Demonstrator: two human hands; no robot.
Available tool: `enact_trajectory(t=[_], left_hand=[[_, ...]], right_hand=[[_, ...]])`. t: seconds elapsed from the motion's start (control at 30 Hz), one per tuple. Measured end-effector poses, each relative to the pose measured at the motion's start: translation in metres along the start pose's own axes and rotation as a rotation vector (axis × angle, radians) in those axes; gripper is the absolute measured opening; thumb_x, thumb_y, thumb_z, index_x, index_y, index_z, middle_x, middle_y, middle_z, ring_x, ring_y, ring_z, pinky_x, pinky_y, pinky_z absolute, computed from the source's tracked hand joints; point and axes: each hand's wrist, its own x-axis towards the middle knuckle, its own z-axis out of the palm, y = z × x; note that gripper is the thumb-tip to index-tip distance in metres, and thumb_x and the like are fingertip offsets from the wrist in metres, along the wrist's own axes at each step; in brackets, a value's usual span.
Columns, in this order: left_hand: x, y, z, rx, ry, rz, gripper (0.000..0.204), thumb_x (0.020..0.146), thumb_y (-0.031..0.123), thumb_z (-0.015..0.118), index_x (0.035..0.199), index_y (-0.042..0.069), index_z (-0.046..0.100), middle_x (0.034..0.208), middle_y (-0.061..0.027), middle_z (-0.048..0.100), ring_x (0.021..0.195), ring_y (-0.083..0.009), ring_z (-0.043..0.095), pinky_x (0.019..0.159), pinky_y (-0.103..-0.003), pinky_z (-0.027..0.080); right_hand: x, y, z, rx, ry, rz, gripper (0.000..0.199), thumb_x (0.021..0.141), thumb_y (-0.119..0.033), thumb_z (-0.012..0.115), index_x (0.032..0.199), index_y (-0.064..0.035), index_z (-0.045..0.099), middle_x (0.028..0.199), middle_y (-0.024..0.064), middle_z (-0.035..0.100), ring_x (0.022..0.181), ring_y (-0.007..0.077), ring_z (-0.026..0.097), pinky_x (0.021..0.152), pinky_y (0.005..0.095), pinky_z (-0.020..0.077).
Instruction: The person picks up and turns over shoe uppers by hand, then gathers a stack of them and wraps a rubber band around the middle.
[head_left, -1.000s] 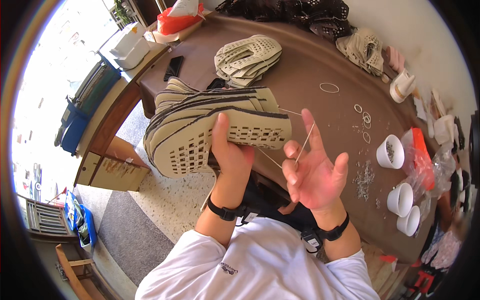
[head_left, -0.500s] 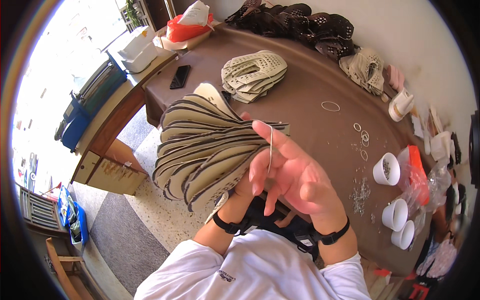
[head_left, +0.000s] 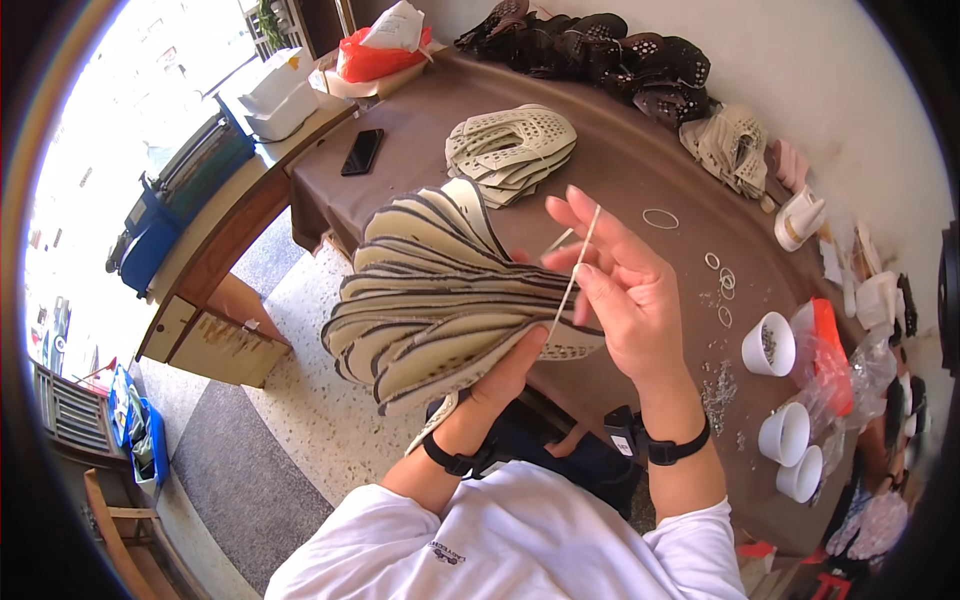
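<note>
My left hand (head_left: 512,368) grips a thick bundle of cream shoe-upper pieces (head_left: 430,290) near its narrow end. The layers fan out to the left, with dark edges showing. At that narrow end my right hand (head_left: 630,300) pulls a thin pale rubber band (head_left: 567,300) taut, its thumb and fingers closed on it. The band runs past the bundle's end; whether it goes all the way around is hidden. Beyond the bundle, a tied stack of perforated cream shoe uppers (head_left: 510,150) lies on the brown-covered table (head_left: 620,190).
Several loose rubber bands (head_left: 660,219) lie on the table at right. Nearby stand white cups (head_left: 768,344), one holding small metal bits, and scattered bits (head_left: 718,390). Dark uppers (head_left: 640,60) line the back wall. A black phone (head_left: 362,152) rests at the far left edge.
My right hand has moved up and right, stretching the rubber band away from the bundle; its fingers have closed on the band. The bundle has shifted slightly right with my left hand.
</note>
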Motion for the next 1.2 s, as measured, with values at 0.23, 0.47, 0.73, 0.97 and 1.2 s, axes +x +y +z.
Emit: enact_trajectory(t=[0.23, 0.47, 0.73, 0.97, 1.2], left_hand=[[-0.022, 0.025, 0.019, 0.382, -0.067, -0.118, 0.048, 0.091, 0.018, 0.078, 0.136, 0.011, 0.064, 0.131, -0.0063, 0.067, 0.121, -0.0202, 0.061, 0.108, -0.037, 0.047], [-0.038, -0.003, 0.002, 0.279, -0.039, -0.19, 0.043, 0.091, 0.019, 0.079, 0.131, 0.01, 0.067, 0.127, -0.006, 0.069, 0.118, -0.0203, 0.063, 0.105, -0.038, 0.05], [-0.032, 0.016, 0.011, 0.192, -0.096, -0.241, 0.045, 0.091, 0.015, 0.078, 0.134, 0.008, 0.065, 0.127, -0.0065, 0.069, 0.118, -0.02, 0.063, 0.103, -0.038, 0.05], [-0.034, 0.041, 0.014, 0.076, -0.18, -0.332, 0.045, 0.091, 0.017, 0.076, 0.132, 0.005, 0.064, 0.122, -0.0078, 0.07, 0.111, -0.019, 0.065, 0.095, -0.036, 0.054], [-0.034, 0.052, 0.013, 0.125, -0.209, -0.475, 0.042, 0.092, 0.019, 0.075, 0.129, 0.003, 0.065, 0.12, -0.0098, 0.071, 0.104, -0.0195, 0.067, 0.088, -0.036, 0.056]], right_hand=[[-0.014, 0.023, -0.021, -0.156, 0.251, 0.027, 0.057, 0.093, 0.005, 0.071, 0.148, -0.0031, 0.056, 0.137, 0.0163, 0.067, 0.081, 0.0057, 0.066, 0.072, 0.0206, 0.0553], [-0.016, 0.031, -0.032, -0.391, 0.212, 0.088, 0.021, 0.098, -0.013, 0.075, 0.112, 0.0006, 0.068, 0.102, 0.0066, 0.074, 0.076, 0.0036, 0.061, 0.069, 0.0184, 0.0499], [-0.014, 0.03, -0.042, -0.036, 0.119, 0.022, 0.021, 0.101, -0.02, 0.069, 0.091, -0.0031, 0.063, 0.079, -0.002, 0.061, 0.067, 0.0037, 0.052, 0.061, 0.0217, 0.0429], [-0.001, 0.001, -0.083, 0.03, -0.642, 0.493, 0.006, 0.086, -0.003, 0.059, 0.085, -0.0001, 0.064, 0.069, 0.003, 0.059, 0.054, 0.0081, 0.045, 0.052, 0.0264, 0.0393], [-0.005, -0.001, -0.049, 0.626, -0.496, 0.2, 0.038, 0.094, 0.006, 0.048, 0.127, 0.0162, 0.063, 0.124, 0.0328, 0.068, 0.09, 0.0307, 0.076, 0.068, 0.0331, 0.0644]])
